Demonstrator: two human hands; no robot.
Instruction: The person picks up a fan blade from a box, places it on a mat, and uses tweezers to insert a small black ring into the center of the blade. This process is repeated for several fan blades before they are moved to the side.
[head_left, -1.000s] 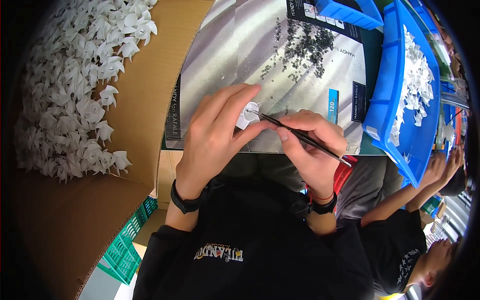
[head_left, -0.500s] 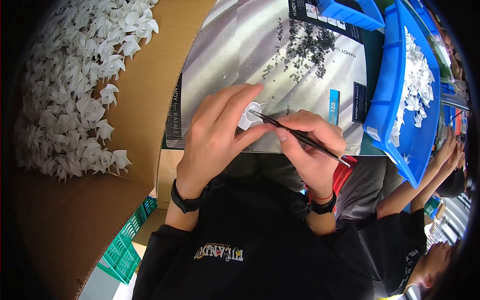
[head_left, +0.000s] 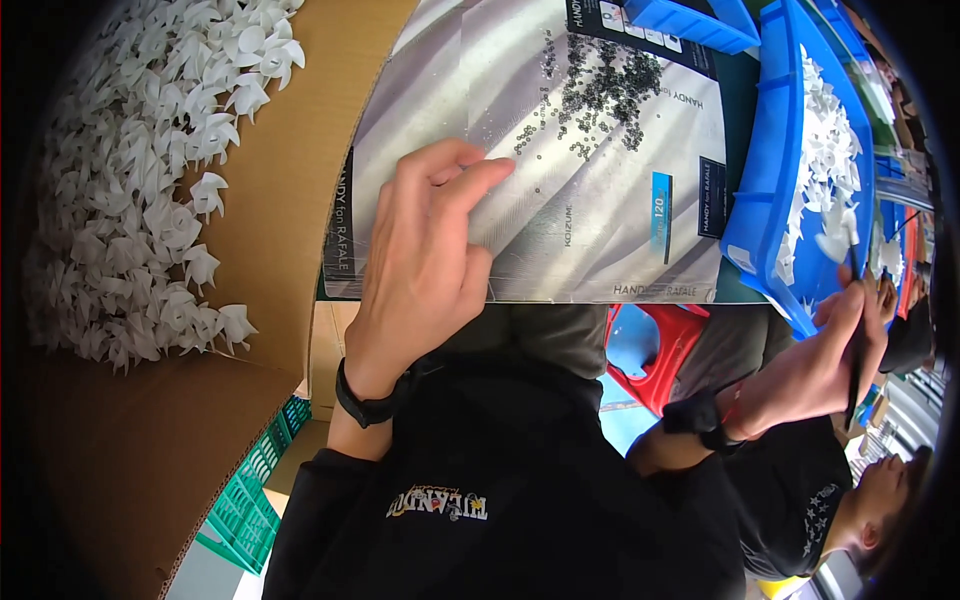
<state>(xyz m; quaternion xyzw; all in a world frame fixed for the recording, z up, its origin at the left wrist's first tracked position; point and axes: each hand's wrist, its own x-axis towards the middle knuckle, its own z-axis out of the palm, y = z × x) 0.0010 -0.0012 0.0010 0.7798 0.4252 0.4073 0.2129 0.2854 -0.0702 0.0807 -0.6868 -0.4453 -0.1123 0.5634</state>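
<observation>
My left hand [head_left: 425, 245] hovers over the near left part of a board with a printed, silvery cover [head_left: 520, 240]. Its fingers are loosely bent, thumb and forefinger apart, with nothing between them. Off to the right, my right hand [head_left: 815, 370] is closed round slim black tweezers [head_left: 855, 385]. Their upper end reaches the near end of a long blue bin [head_left: 750, 215] holding many white, pointed plastic pieces [head_left: 825, 140]. A blurred white piece [head_left: 836, 240] is by the tweezers' tip; whether it is gripped I cannot tell. Small dark rings [head_left: 610, 85] lie scattered on the board's far side.
A large cardboard box [head_left: 300, 180] on the left holds a heap of white pieces [head_left: 150, 200]. Another blue bin [head_left: 700, 25] stands at the far right. A red stool [head_left: 660, 370] and a green crate [head_left: 240, 515] are below. Another person [head_left: 800, 510] sits to the right.
My right hand has swung from the board to the blue bin with the tweezers. The white cup-shaped piece that was between my hands has left my left hand, whose fingers have curled slightly.
</observation>
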